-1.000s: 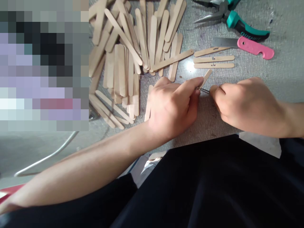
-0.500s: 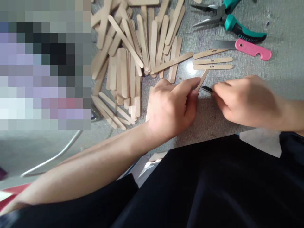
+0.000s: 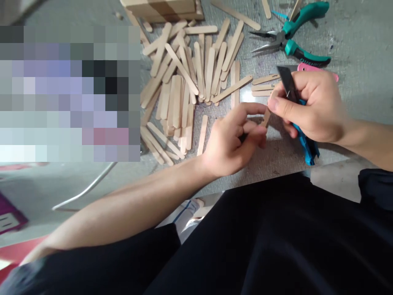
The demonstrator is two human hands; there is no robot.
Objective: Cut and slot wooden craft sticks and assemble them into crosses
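Note:
Between the fingers of my left hand (image 3: 229,141) is the lower end of a short wooden craft stick (image 3: 267,117). The thumb and forefinger of my right hand (image 3: 321,104) pinch its upper end. That same right hand also grips a blue utility knife (image 3: 303,141), with its dark blade pointing up and away past the knuckles. Just beyond the right hand lie several notched craft sticks (image 3: 260,87), partly covered by the fingers. A pink folding saw (image 3: 333,77) is mostly hidden behind the right hand.
A loose pile of craft sticks (image 3: 176,100) spreads over the grey table (image 3: 233,180) to the left. Pliers with teal handles (image 3: 281,39) lie open at the back. A wooden block (image 3: 166,9) stands at the far left, and a single stick (image 3: 202,133) lies beside my left wrist.
My right hand has turned and moved up to the stick, its knife blade swinging from pointing at the stick to pointing away. Its fingers now pinch the stick's upper end. The view has shifted.

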